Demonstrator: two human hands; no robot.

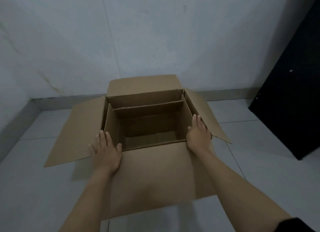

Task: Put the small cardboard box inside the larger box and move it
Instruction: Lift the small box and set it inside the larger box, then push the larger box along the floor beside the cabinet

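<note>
The larger cardboard box (155,176) stands open on the tiled floor with all its flaps folded outward. A smaller open cardboard box (149,108) appears to sit inside it, its walls just within the outer walls, leaving a gap at the far side. My left hand (106,152) lies flat on the near left corner, fingers spread over the left flap, thumb at the inner edge. My right hand (199,133) rests along the right rim, fingers straight and together, thumb on the inner side. Neither hand is closed around anything.
A pale wall (121,41) with a grey skirting runs close behind the box. A black panel or door (294,102) leans at the right. Light floor tiles (259,162) extend left, right and in front of the box.
</note>
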